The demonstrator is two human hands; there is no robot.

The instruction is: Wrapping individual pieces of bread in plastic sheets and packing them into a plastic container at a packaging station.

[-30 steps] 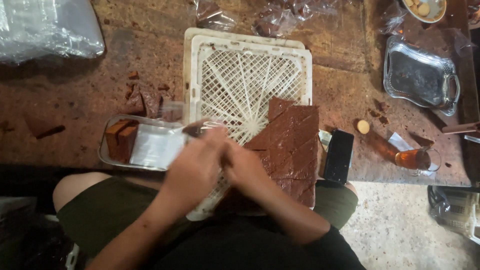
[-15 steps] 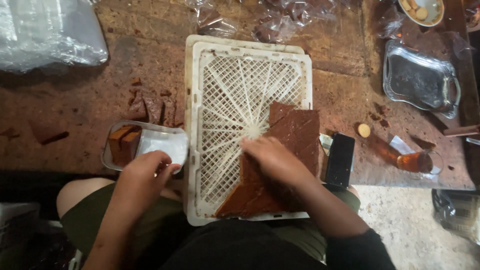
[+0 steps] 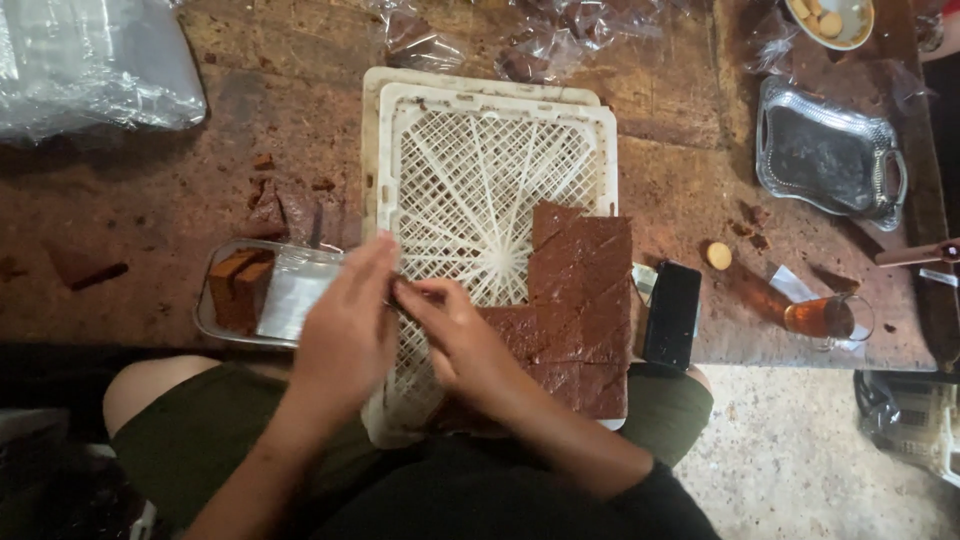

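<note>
My left hand (image 3: 345, 325) and my right hand (image 3: 455, 335) meet fingertip to fingertip over the near left part of a white lattice tray (image 3: 490, 150). The left hand's back hides whatever lies between the fingers. The right hand's fingers are pinched together against the left palm. A brown slab cut into squares (image 3: 580, 290) covers the tray's right side, just right of my right wrist. Left of my left hand sits a small metal tray (image 3: 205, 315) with brown blocks (image 3: 238, 290) and clear wrappers (image 3: 290, 295).
A black phone (image 3: 672, 315) lies right of the slab, and a glass of brown drink (image 3: 825, 318) beyond it. A silver handled tray (image 3: 825, 160) and a bowl of biscuits (image 3: 830, 20) stand at the back right. A clear plastic bag (image 3: 90, 60) sits at the back left.
Half a second ago my left hand was on the wrappers and my right hand on the slab. Both have since come together over the lattice tray.
</note>
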